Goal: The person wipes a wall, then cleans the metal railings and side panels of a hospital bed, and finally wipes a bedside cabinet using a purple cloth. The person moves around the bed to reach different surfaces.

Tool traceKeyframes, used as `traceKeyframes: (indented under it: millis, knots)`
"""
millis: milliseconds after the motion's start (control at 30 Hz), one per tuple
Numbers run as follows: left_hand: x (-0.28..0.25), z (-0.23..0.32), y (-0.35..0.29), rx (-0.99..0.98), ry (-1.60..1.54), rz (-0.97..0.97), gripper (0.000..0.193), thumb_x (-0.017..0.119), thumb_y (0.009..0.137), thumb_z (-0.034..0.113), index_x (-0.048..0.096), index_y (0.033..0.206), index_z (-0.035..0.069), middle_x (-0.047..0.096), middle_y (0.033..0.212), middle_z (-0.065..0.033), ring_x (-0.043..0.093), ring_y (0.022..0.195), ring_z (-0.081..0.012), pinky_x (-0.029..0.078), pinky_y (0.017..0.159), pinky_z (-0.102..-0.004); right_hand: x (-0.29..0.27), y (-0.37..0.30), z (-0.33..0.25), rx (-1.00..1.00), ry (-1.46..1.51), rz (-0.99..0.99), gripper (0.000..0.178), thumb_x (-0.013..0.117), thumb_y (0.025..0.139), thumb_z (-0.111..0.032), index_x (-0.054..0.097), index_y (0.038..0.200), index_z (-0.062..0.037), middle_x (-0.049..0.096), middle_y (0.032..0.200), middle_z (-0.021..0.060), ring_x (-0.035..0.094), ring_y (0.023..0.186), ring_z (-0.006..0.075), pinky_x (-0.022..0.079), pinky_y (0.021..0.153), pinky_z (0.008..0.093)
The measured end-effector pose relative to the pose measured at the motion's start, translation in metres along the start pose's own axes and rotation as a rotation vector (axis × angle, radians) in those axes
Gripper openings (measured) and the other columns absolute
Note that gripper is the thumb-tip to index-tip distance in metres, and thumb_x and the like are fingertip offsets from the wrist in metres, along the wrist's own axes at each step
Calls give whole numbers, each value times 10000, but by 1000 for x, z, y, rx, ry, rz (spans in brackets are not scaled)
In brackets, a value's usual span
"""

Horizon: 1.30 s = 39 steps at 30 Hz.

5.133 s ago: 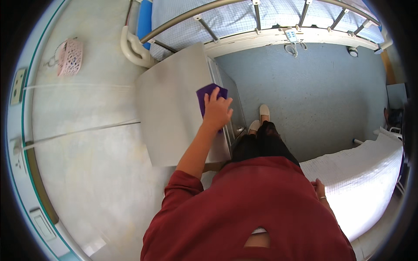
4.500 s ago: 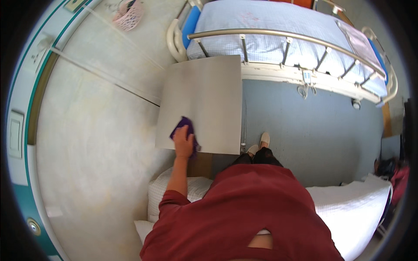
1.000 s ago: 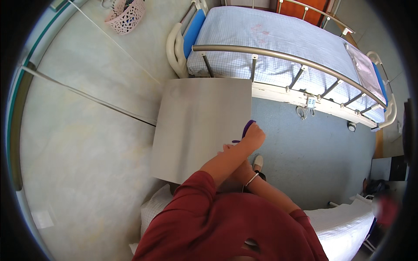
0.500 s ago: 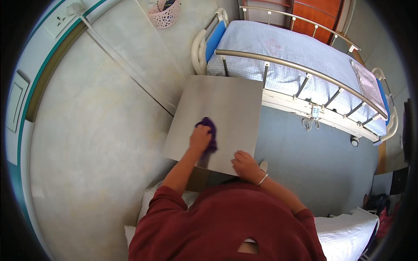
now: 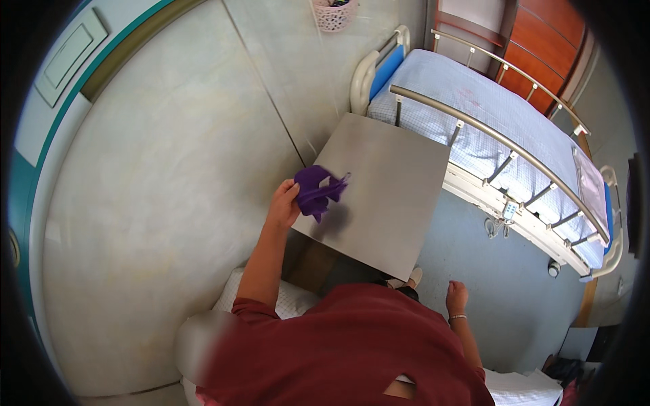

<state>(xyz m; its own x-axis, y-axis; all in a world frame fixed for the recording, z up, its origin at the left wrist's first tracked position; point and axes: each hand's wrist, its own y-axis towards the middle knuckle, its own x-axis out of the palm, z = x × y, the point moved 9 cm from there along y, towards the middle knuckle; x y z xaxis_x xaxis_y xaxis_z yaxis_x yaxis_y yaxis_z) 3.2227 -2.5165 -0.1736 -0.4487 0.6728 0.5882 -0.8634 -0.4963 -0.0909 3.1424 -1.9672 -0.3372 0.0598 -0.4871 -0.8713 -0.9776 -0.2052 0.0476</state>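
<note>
My left hand point(image 5: 283, 204) is closed on a purple cloth point(image 5: 313, 193), which hangs loosely folded and lifted above the left edge of a grey metallic tabletop point(image 5: 394, 193). A dark shadow lies on the tabletop below the cloth. Off the tabletop's right side, over the floor, my right hand point(image 5: 458, 298) is held with its fingers curled in and nothing showing in them. A light bracelet sits on that wrist.
Behind the table stands a bed point(image 5: 494, 108) with metal side rails point(image 5: 521, 149) and a handheld control point(image 5: 509, 210) hanging from its frame. A pale wall point(image 5: 162, 169) runs along the left, with a pink basket point(image 5: 334, 17) on it. White bedding point(image 5: 521, 389) lies at lower right.
My left hand has lifted the cloth off the tabletop and moved to its left edge. My right hand has moved right, away from the table. The view has shifted and turned.
</note>
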Motion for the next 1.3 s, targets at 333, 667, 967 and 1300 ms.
traceKeyframes:
  millis: [333,667,967,1300]
  knots:
    - [-11,-21,-32,494,1569,61,351,688,703,158,575,1023,68,510,1119,-130,486,1032,-335,415,866,-410,-21,29,-50,-33,-11,14,172,540,813,-122,625,922,-20,605,897,168,583,817,330,464,734,411]
    - [48,-74,-27,661,1883,-217,552,667,713,298,515,1171,30,412,1284,-195,400,1152,-383,352,961,-448,-7,64,-290,-759,33,-31,376,611,732,-138,533,1092,-62,454,1188,198,431,1105,366,380,926,439]
    - [40,-77,93,643,1941,58,524,627,742,298,512,1153,-8,406,1269,-206,386,1150,-384,346,942,-460,20,71,-292,-742,-59,-147,456,624,727,-223,518,1150,-91,417,1261,187,389,1168,352,334,951,505]
    - [61,-96,273,692,2037,144,499,574,786,333,517,1156,2,422,1269,-199,412,1130,-383,349,948,-454,25,82,-284,-686,-32,-249,492,670,687,-306,542,1119,-107,437,1244,166,404,1166,323,357,926,491]
